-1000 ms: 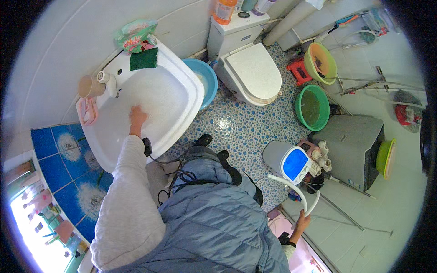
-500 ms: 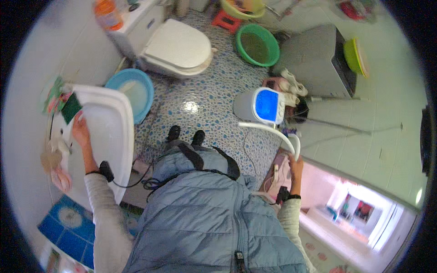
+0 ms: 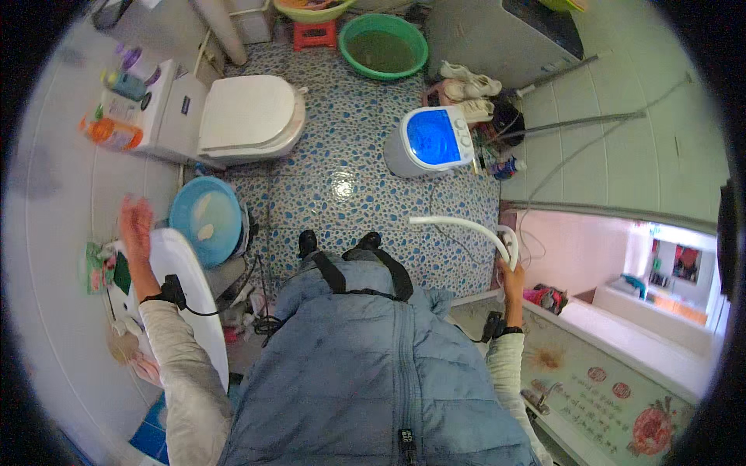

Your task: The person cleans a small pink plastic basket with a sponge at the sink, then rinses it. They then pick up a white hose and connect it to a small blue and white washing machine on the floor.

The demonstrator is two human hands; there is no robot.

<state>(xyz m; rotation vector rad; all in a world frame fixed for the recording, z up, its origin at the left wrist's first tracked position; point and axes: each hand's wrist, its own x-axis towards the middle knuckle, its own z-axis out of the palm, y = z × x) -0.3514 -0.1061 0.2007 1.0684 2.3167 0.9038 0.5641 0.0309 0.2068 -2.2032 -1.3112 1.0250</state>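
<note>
My right hand [image 3: 513,283] grips a bent white hose [image 3: 466,223]; its free end points left above the floor. Past the far end of the white sink [image 3: 190,299], my left hand [image 3: 136,225] is raised near the wall with fingers stretched and nothing visible in it. Beside that wrist, on the sink's wall side, a dark green pad [image 3: 122,272] is partly hidden. A small washing machine [image 3: 429,144] with a blue lid stands on the floor ahead. Close to the sink sits a light blue basin [image 3: 203,221] holding water and pale pieces.
A white toilet [image 3: 252,116] stands ahead left, with an orange bottle [image 3: 113,132] and other bottles on its tank. Farther off are a green basin [image 3: 383,46] of murky water and a red stool [image 3: 315,35]. White shoes [image 3: 470,85] lie right of the washing machine.
My left hand has moved up and away from the sink basin, past its far end. My right hand keeps hold of the hose. The view has shifted, showing more of the tank and the right-hand counter.
</note>
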